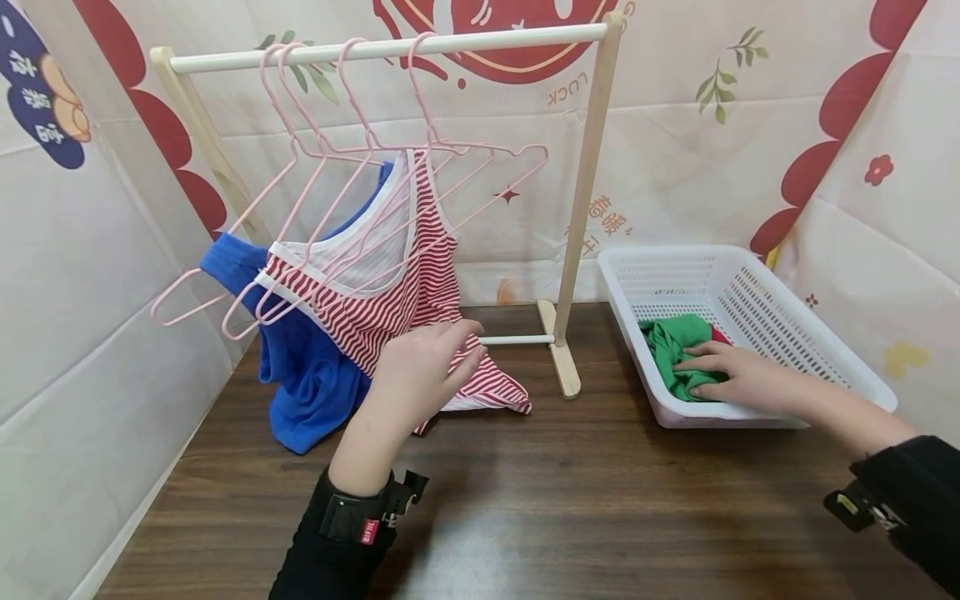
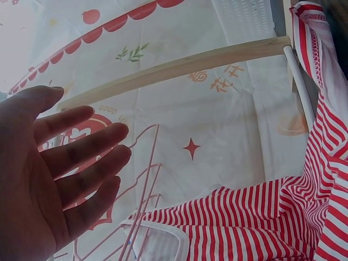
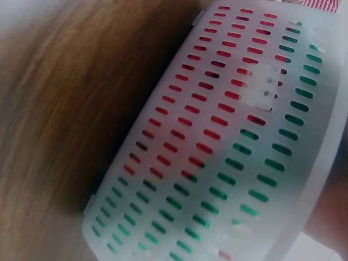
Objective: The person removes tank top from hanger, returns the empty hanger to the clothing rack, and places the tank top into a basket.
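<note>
Head view: the right hand [image 1: 742, 377] rests on the green cloth [image 1: 671, 340] in the basket [image 1: 783, 312]; whether its grip pinches any cannot be told. The left hand [image 1: 422, 365], fingers spread and grip empty, is by the striped top [image 1: 438, 279]. The cloth looks light, soft, floppy, best taken by a raised fold. The worktop [image 1: 600, 500] is wood-grained, backed by patterned sheeting [image 1: 675, 192]

The left grip [image 1: 426, 360] has loosely parted fingers [image 2: 92, 143], while the right grip [image 1: 746, 382] lies palm down, fingers seemingly relaxed.
</note>
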Demonstrator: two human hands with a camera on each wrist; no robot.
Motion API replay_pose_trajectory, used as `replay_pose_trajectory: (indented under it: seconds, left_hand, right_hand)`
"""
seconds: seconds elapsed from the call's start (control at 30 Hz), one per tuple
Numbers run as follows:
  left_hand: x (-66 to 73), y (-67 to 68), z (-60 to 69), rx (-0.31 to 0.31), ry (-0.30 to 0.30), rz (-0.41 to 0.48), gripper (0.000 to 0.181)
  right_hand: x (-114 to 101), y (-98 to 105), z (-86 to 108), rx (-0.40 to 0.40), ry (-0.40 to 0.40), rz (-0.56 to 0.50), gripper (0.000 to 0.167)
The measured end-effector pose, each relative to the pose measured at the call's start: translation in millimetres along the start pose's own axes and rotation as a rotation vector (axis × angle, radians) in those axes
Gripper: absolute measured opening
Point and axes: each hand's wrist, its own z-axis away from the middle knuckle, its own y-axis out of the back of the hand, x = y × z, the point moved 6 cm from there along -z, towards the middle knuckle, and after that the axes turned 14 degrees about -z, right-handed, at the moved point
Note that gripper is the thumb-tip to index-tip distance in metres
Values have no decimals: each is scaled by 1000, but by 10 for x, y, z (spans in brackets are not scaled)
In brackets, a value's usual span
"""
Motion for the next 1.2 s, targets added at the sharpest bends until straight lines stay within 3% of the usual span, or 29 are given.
replay_pose_trajectory:
  seconds: [0.2,0.5,0.63,0.9,1.2]
  left_hand:
    - [1,-3,6,-5,-2,-2,22]
    - [10,16,40,50,-35,-40,19]
    - [13,-5,67,27,-47,-64,20]
    - [33,-24,118,-63,-75,-94,24]
    - [101,33,184,-73,-143,-118,20]
  right_hand:
    - [50,-22,-133,-35,-36,7,41]
    - [-24,-33,-232,-42,-46,54,43]
    - [-98,-17,-235,-43,-39,116,43]
    - [-299,72,-214,-21,-52,190,59]
    - [-680,210,-333,25,-55,296,61]
